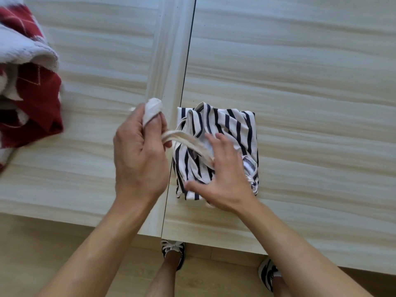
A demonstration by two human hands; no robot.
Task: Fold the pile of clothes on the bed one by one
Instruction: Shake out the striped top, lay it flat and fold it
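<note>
- On the pale wooden bed surface (pixel 300 82), just right of the dark seam (pixel 184 82) between its two panels, the striped garment (pixel 235 125) lies folded down to a small, nearly square packet.
- By the look of it, the step in hand is finishing this one piece: the body is folded, and only the loose cream straps (pixel 184 139) stick out from it.
- The left hand (pixel 139 151) has its fingers curled round those straps, holding them taut off the packet's left edge; a bit of white cloth (pixel 153 110) caps one fingertip.
- The right hand (pixel 222 179) lies flat on the packet with fingers spread and straight, pressing it down and gripping nothing.
- The next move likely calls for tucking or laying the straps across the packet while the right hand keeps the folds from springing open, then setting the piece aside.
- More work waits: a heap of red and white clothes (pixel 32 99) sits well apart at the left edge, unfolded.
- That heap is cut off by the frame, so how many pieces it holds cannot be told.
- Whether the white cloth on the fingertip is a strap end or a separate corner is unclear.
- The right palm hides the packet's lower middle, and the fingers are slightly blurred.
- Below the bed edge, two striped shoes (pixel 173 251) show on the floor.
</note>
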